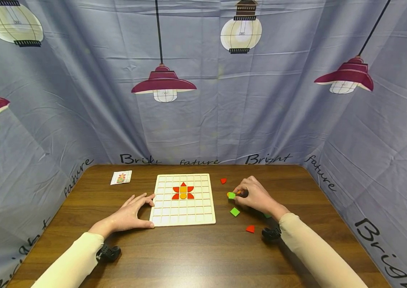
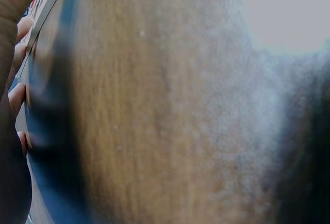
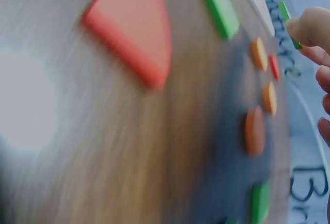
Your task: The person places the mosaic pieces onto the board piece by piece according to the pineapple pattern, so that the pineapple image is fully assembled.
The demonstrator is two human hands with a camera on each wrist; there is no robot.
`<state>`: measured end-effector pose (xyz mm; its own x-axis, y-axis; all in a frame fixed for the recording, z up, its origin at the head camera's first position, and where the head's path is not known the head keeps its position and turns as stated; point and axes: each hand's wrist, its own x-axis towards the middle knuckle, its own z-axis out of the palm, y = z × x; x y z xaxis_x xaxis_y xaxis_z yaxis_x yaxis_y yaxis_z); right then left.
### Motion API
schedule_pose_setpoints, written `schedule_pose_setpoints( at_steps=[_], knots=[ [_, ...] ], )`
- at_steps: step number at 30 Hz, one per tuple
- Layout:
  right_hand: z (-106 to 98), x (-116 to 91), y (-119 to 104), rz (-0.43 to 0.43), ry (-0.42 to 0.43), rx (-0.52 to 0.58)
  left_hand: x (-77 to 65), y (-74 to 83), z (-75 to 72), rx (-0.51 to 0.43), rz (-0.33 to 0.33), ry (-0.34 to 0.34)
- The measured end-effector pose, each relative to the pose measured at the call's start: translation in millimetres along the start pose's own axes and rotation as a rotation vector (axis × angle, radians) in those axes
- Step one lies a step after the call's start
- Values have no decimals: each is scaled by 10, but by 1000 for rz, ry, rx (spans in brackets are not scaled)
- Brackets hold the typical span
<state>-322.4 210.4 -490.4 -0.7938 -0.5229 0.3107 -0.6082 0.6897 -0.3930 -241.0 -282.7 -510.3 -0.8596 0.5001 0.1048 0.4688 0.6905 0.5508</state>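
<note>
Blue cloth point(image 1: 203, 124) with printed lamps point(image 1: 164, 83) hangs behind the brown table point(image 1: 196, 260). On this table lies the board point(image 1: 183, 214), with red and orange pieces point(image 1: 183, 190) arranged near its middle. The left hand point(image 1: 127, 215), its fingers relaxed and spread, touches the board's left edge. The right hand point(image 1: 257, 196) pinches a green piece point(image 1: 231, 195), to the right of the board. The card point(image 1: 121, 177) lies beyond the left hand.

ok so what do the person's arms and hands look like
Both arms are covered: a plain, pale cream fabric left sleeve and a matching pale cream right sleeve, no markings visible. A small black left wrist device and a small black right wrist device are worn near the cuffs. The left grip and right grip are bare hands without gloves.
</note>
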Motion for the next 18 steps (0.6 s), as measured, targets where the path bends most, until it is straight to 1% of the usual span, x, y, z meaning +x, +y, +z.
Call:
schedule_pose_setpoints(
  at_steps=[3, 7, 12, 18],
  knots=[
    [37, 127, -138, -33, 2, 12, -2, 3, 2, 3, -2, 0],
    [139, 301, -331, -70, -14, 27, -6, 8, 5, 1, -5, 1],
    [309, 488, -557, -118, -34, 32, -1, 10, 4, 0, -4, -1],
    [529, 636, -782, -142, -92, 31, 3, 12, -11, -6, -9, -10]
  ],
)
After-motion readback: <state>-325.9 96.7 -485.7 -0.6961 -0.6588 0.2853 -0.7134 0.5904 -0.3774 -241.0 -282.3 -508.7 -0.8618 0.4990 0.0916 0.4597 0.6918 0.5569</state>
